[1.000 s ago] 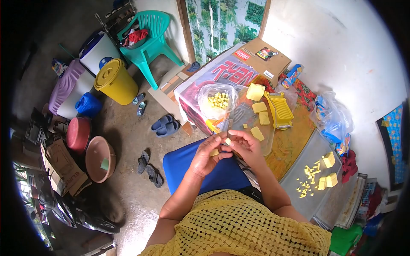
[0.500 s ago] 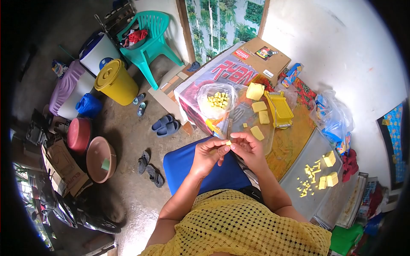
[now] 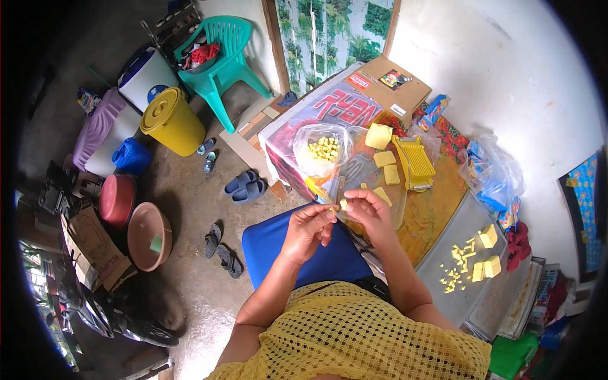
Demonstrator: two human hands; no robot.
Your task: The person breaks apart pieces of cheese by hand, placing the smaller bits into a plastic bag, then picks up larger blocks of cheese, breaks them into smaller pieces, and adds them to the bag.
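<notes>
Both my hands are raised in front of my body over the blue seat point(image 3: 272, 244). My left hand point(image 3: 306, 232) pinches a small yellow piece point(image 3: 333, 211) between thumb and fingertips. In my right hand point(image 3: 371, 215), thumb and forefinger close on another small yellow cube point(image 3: 344, 204). The two pieces sit slightly apart. Beyond the hands, a bowl lined with clear plastic point(image 3: 304, 149) holds several yellow cubes point(image 3: 324, 149). Yellow cheese-like blocks point(image 3: 379, 136) and slices point(image 3: 391, 174) lie to its right, beside a yellow slicer point(image 3: 415, 163).
On the grey surface at right lie cut yellow sticks, crumbs and blocks point(image 3: 491, 267). Plastic bags with blue wrappers point(image 3: 491, 174) rest by the wall. A cardboard box point(image 3: 389, 82) stands at the table's back. Slippers point(image 3: 246, 185), a yellow bucket point(image 3: 174, 123) and a green chair point(image 3: 221, 57) are left.
My hands have drawn slightly apart. The yellow piece between them now shows as two, one in each hand. My right hand has risen a little and partly covers the table pieces.
</notes>
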